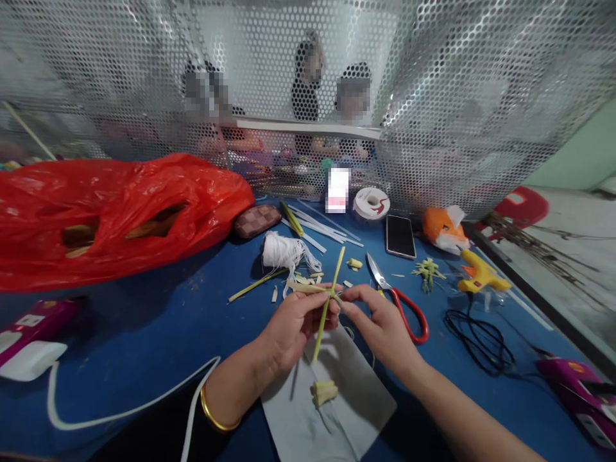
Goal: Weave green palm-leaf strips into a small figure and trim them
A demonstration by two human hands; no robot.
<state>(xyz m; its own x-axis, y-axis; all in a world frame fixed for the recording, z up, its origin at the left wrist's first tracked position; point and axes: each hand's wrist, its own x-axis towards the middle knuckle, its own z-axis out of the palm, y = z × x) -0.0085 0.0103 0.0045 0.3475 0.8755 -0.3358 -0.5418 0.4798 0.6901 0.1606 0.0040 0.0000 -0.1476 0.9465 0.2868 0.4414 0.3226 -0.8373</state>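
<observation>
Between my two hands is a cross of pale green plant strips [323,324], with one long strip running up and down and others out to the sides. My left hand [293,321] pinches it near the crossing, thumb on top. On the other side, my right hand [378,319] has thumb and forefinger closed on a side strip close to the centre. Below the hands lies a white sheet of paper [370,410], with a small pale bundle of plant pieces [325,392] on it. Red-handled scissors [399,298] rest open beside my right hand.
A red plastic bag [115,199] fills the left. Behind my hands are a white thread spool [282,249], white strips [320,224], a ribbon roll [371,203] and a phone [400,236]. A yellow glue gun [481,273] with black cord stands right. People sit beyond the perforated metal screen [269,58].
</observation>
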